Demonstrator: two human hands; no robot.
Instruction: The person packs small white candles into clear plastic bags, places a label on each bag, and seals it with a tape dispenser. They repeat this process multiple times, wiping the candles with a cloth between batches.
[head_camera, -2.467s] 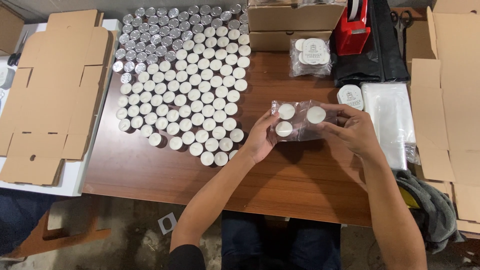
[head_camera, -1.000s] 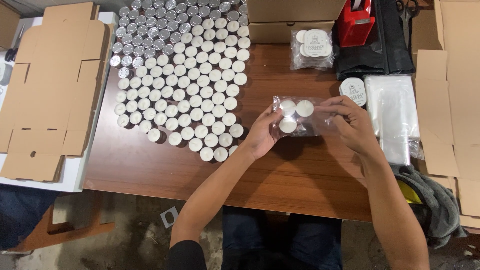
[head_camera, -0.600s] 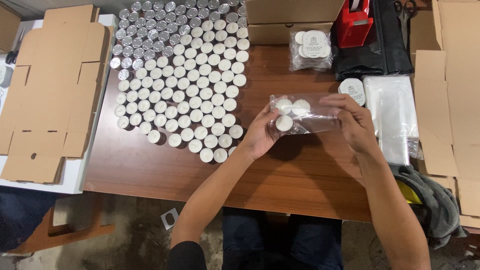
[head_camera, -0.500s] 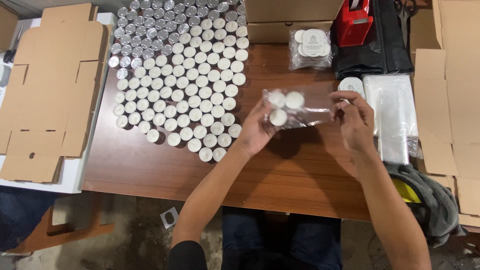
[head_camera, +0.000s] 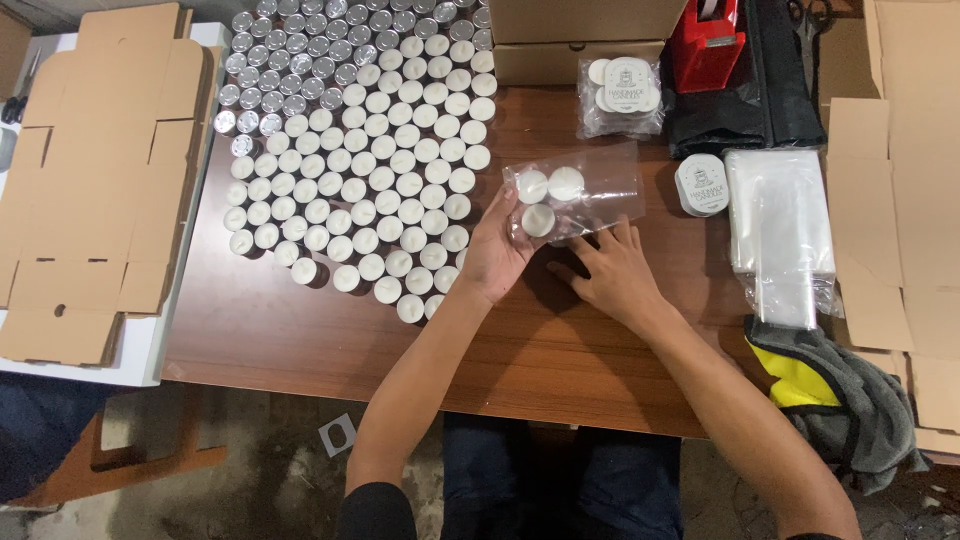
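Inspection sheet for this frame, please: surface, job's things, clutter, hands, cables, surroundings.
Surface: brown wooden table.
Job's things: clear bag holding three white tealights; tealight rows on the left.
Clutter: filled bag, red tape dispenser, stack of empty bags, grey and yellow cloth.
Hands: left hand holds the clear bag; right hand lies on the table under it.
Cables: nothing seen.
Surroundings: flat cardboard blanks on the left.

The brown wooden tabletop (head_camera: 300, 340) carries rows of small white round tealight candles (head_camera: 370, 180), a stack of clear plastic bags (head_camera: 785, 225), a red tape dispenser (head_camera: 708, 45) and a grey-yellow cloth (head_camera: 840, 395).
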